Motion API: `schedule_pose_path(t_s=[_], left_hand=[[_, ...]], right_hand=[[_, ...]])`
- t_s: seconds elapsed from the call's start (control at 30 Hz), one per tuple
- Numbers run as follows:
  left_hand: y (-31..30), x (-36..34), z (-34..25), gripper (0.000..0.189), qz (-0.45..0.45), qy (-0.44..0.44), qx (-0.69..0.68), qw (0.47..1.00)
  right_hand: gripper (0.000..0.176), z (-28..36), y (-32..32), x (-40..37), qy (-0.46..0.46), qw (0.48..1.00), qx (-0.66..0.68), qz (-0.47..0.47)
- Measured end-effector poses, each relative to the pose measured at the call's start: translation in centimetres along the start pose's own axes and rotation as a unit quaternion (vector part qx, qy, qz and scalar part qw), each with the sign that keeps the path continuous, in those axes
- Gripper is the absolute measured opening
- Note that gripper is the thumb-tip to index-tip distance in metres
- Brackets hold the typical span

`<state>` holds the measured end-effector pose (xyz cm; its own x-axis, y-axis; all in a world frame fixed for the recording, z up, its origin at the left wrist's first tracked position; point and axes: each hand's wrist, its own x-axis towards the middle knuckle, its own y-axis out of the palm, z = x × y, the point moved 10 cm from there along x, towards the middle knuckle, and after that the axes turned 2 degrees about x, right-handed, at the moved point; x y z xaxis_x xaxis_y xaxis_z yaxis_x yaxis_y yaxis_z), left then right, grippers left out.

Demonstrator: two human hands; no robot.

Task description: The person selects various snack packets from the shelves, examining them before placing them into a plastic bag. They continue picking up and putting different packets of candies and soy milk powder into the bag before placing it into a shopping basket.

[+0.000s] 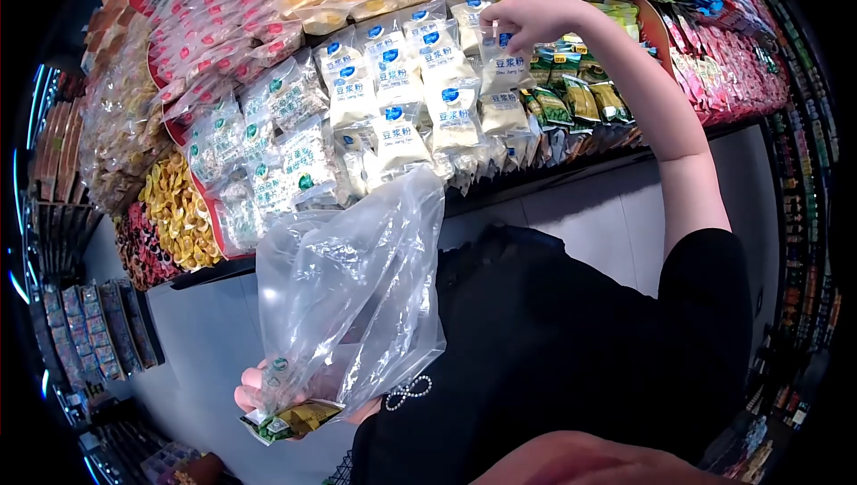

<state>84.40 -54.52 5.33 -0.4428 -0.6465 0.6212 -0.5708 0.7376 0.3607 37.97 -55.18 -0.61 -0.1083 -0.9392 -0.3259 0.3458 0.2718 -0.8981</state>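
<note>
My right hand point(522, 19) reaches out to the display and pinches the top edge of a soy milk powder packet point(509, 72), white with a blue logo and blue lettering. More packets of the same kind point(393, 137) lie in rows just left of it. Low on the left, my left hand point(259, 385) is closed around small green and gold snack packets point(299, 420). A large clear plastic bag point(353, 280) drapes over that hand and stands up in front of my black shirt, its upper end overlapping the front of the display.
White-and-green packets point(290, 159) and pink-printed packets point(210, 34) fill the display's left side. Green and gold snack packs point(580, 99) lie right of my reaching hand, pink packs point(728, 70) farther right. Yellow packaged goods point(183, 213) sit at the left corner. Grey floor point(201, 342) shows below.
</note>
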Motion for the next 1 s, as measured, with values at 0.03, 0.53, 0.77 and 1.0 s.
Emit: schedule_pose_path(t_s=[0.03,0.53,0.77,1.0], left_hand=[[0.1,0.2,0.1,0.028,0.005,-0.001,0.000,1.000],[4.2,2.5,3.4,0.029,0.107,-0.064,0.041,0.991],[12.2,4.0,7.1,0.040,0.169,-0.086,0.374,0.908],[13.6,4.1,8.6,0.042,0.166,-0.126,0.389,0.897]], right_hand=[[0.032,-0.8,0.2,0.6,0.011,0.998,0.061,0.000],[0.026,10.1,-5.9,-11.2,-0.217,0.858,0.094,-0.456],[0.037,22.9,1.2,-17.8,-0.435,0.825,0.191,-0.307],[0.029,21.0,2.6,-18.0,-0.434,0.807,0.239,-0.320]])
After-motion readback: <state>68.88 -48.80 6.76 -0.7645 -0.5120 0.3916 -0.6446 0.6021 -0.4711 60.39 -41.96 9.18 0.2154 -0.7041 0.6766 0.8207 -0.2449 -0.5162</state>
